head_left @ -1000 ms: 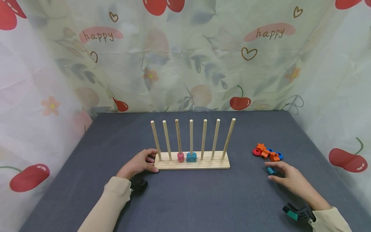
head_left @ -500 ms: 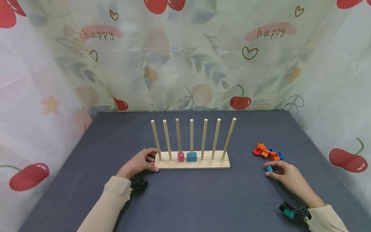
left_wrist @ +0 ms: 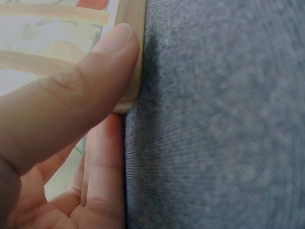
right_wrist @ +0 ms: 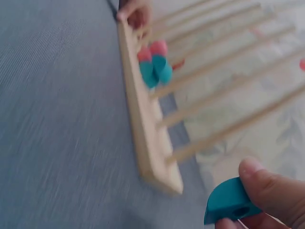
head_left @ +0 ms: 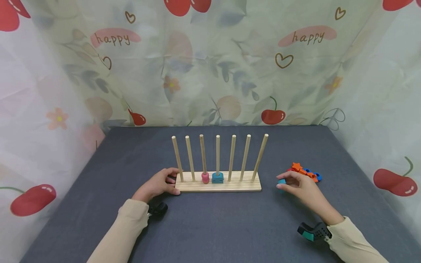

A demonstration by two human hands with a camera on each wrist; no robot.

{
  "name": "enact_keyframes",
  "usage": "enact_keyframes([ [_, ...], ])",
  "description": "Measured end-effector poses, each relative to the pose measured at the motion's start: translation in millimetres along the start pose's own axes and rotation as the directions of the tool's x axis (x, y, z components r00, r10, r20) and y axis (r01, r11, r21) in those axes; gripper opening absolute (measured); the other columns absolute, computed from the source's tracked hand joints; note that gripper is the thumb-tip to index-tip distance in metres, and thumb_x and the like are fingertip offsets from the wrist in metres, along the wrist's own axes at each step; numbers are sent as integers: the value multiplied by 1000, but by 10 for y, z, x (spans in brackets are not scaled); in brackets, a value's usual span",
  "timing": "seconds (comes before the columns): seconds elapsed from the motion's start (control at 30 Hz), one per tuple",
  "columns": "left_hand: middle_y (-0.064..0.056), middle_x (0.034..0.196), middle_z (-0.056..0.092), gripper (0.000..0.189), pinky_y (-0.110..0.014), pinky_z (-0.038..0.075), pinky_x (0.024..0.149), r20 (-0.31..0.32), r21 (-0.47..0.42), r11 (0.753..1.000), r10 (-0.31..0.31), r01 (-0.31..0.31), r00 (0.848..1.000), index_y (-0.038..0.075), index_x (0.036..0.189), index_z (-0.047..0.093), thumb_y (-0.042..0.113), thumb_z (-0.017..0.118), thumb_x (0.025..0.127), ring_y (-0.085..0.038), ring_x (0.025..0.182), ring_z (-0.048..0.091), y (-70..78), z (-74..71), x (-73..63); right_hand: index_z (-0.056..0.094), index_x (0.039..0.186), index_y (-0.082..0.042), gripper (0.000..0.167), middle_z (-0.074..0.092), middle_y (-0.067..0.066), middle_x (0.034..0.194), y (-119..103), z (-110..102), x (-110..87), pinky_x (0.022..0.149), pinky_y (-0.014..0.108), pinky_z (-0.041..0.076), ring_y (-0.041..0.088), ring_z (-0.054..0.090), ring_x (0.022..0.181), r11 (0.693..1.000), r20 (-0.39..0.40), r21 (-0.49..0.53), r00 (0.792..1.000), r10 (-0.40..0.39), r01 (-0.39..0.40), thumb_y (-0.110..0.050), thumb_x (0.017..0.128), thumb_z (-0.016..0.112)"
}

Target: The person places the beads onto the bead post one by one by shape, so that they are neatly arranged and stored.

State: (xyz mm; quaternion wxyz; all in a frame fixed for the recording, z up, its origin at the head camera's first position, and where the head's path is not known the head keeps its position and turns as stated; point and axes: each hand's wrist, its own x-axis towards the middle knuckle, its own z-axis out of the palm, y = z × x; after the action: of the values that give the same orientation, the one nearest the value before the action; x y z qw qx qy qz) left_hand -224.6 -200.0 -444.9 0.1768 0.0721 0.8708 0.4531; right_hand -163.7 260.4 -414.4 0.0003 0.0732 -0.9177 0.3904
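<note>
A wooden peg board [head_left: 236, 187] with a row of several upright pegs stands mid-table. My left hand [head_left: 161, 185] grips its left end; the left wrist view has the thumb [left_wrist: 112, 57] against the base. Pink beads [head_left: 205, 178] sit low on one peg, and teal beads [head_left: 217, 178] on the peg to their right. To the right of the board, my right hand [head_left: 300, 186] pinches a loose teal bead [right_wrist: 226, 200] between thumb and fingers, above the table. This bead has a curved side and a hole. Fingers partly cover it.
Behind the right hand lies a small pile of beads, among them an orange star bead [head_left: 296, 167] and a blue bead [head_left: 317, 176]; the hand hides part of it. Dark cloth [head_left: 210, 226] covers the table. A printed curtain [head_left: 204, 73] hangs behind and at both sides.
My right hand has closed its fingers on the teal bead, lifted it and carried it left toward the peg board. The left hand has stayed on the board's end.
</note>
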Motion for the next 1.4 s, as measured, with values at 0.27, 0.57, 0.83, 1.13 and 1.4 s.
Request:
enact_keyframes([
  [0.27, -16, 122, 51, 77, -38, 48, 88, 6, -9, 1000, 1, -1, 1000, 2, 137, 49, 6, 86, 69, -25, 102, 52, 10, 5, 4, 66, 113, -5, 36, 66, 11, 112, -422, 130, 78, 77, 24, 55, 24, 67, 97, 988, 22, 129, 995, -93, 90, -21, 82, 76],
  [0.57, -16, 122, 50, 77, -37, 48, 86, 10, -13, 1000, 9, -9, 1000, 1, 137, 49, 5, 86, 70, -25, 101, 52, 13, 10, 5, 68, 110, -11, 29, 63, 5, 109, -837, 178, 87, 81, 24, 54, 18, 64, 99, 933, 108, 258, 952, -286, 251, -13, 82, 76],
  [0.83, -17, 121, 51, 77, -38, 48, 87, 13, -1, 1000, 14, -14, 1000, 0, 137, 48, 5, 85, 70, -25, 102, 53, 17, 3, 4, 68, 110, -10, 29, 64, 6, 109, -1233, 145, 99, 80, 24, 54, 14, 67, 96, 882, 58, 335, 927, -371, 332, -11, 82, 75],
  [1.13, -17, 123, 50, 76, -36, 48, 86, 18, -16, 1000, 17, -16, 1000, 2, 137, 50, 6, 85, 71, -25, 102, 52, -8, -7, 14, 62, 117, 1, 32, 61, 14, 114, -1526, 59, 182, 80, 23, 54, 9, 67, 94, 812, -68, 436, 914, -400, 388, -2, 86, 70],
  [1.4, -17, 122, 49, 75, -35, 48, 85, 26, -20, 999, 41, -40, 999, 3, 136, 51, 5, 86, 69, -25, 101, 52, -17, -26, 13, 61, 121, 3, 35, 60, 14, 122, -1713, 14, 273, 86, 22, 52, 11, 63, 100, 774, -171, 442, 889, -424, 454, 0, 86, 69],
])
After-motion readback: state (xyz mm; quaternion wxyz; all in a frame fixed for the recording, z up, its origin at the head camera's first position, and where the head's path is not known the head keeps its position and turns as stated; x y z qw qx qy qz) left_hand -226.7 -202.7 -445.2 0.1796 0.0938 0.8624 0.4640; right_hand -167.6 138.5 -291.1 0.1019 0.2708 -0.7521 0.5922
